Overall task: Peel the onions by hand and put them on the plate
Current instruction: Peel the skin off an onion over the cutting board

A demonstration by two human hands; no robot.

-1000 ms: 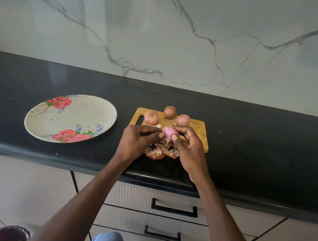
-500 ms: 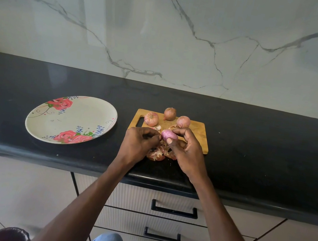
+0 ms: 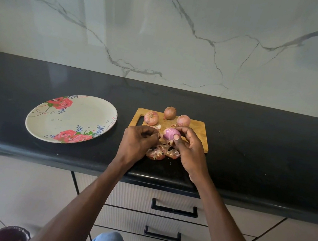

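From the head camera, a half-peeled purple onion [image 3: 170,136] sits in the person's right hand [image 3: 190,153], held above the near edge of a small rectangular wooden cutting board [image 3: 199,134] that lies on the black stone worktop [image 3: 262,156]. The right thumb [image 3: 176,138] presses on the onion's near side while the curled fingers wrap over its far and right sides, so the bulb is gripped between thumb and fingertips with its glossy peeled surface facing left. The left hand [image 3: 138,142] is just beside the onion on its left, fingers curled inward with the tips pinched close to a strip of papery skin at the onion's lower left; whether the tips actually grip that skin cannot be told. Loose reddish-brown onion skins [image 3: 162,152] lie heaped at the board's near edge, between the two hands and spilling onto the worktop. Three unpeeled brownish-pink onions [image 3: 170,113] stand along the far edge of the board, one near its slotted handle end, one at the middle and one to the right. A round cream plate with red rose and blue flower prints [image 3: 80,118] rests on the worktop well to the left of the board, holding no onion.
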